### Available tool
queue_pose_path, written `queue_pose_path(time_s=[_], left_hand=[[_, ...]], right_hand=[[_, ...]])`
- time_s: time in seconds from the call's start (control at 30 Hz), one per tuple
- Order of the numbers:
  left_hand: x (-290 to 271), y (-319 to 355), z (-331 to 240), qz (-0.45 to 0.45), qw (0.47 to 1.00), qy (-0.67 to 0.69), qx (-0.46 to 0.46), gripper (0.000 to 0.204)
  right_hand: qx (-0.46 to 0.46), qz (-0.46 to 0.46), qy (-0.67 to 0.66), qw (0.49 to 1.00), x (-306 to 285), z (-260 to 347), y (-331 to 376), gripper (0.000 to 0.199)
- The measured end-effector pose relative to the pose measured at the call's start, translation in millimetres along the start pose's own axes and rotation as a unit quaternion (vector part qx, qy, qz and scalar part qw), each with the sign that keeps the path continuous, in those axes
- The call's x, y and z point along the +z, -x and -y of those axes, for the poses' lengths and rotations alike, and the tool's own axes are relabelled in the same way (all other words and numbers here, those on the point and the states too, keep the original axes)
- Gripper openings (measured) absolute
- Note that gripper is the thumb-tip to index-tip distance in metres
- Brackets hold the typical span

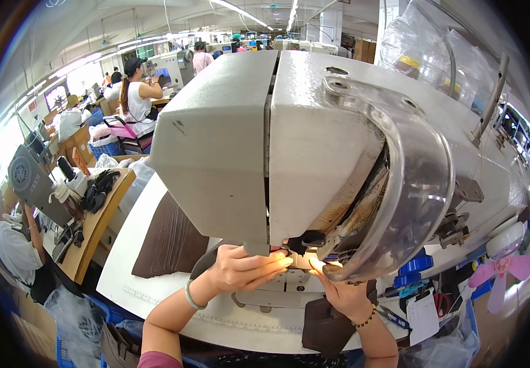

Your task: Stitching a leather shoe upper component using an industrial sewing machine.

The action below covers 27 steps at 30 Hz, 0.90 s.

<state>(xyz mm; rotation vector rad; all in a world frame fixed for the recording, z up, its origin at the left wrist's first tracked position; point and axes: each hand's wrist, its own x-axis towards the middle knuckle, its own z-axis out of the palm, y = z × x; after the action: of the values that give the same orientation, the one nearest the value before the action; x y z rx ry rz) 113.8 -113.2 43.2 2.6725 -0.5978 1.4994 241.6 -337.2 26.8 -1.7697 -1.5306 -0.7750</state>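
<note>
Under the head of a large grey sewing machine point(216, 141), both my hands meet at the lit needle area. My left hand point(243, 268), with a pale bangle at the wrist, has its fingers pressed together in a pinch; what they hold is too small to make out. A dark curved strip point(205, 262) shows behind that hand. My right hand point(342, 294), wearing a beaded bracelet, is closed at the fingertips just right of the needle area, its grip partly hidden by the machine. A dark brown flat piece point(326, 328) lies below it on the white table point(216, 328).
Dark brown sheet material point(170, 239) lies on the table's left side. At right are scissors point(441, 303), a white paper tag point(422, 316), blue spools point(415, 267) and a pink fan point(501, 270). Co-workers sit at machines to the left and behind.
</note>
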Motion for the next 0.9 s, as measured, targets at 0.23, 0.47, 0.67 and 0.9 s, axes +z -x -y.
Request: queue_pose_path(time_s=[0.23,0.47,0.67,0.9], left_hand=[[1,1,4,-0.003,0.999,0.052,-0.014,0.020],[-3,-16,4,-0.044,0.996,0.074,-0.025,0.021],[-1,-6,3,-0.017,0.995,0.084,-0.058,0.023],[12,8,4,-0.013,0.998,0.037,-0.048,0.025]], right_hand=[[0.028,-0.005,-0.065,0.997,9,-13,9,0.017],[0.107,0.027,-0.120,0.987,9,-23,13,0.011],[0.115,0.008,-0.115,0.987,18,-26,21,0.008],[0.149,0.026,-0.108,0.983,18,-25,17,0.014]])
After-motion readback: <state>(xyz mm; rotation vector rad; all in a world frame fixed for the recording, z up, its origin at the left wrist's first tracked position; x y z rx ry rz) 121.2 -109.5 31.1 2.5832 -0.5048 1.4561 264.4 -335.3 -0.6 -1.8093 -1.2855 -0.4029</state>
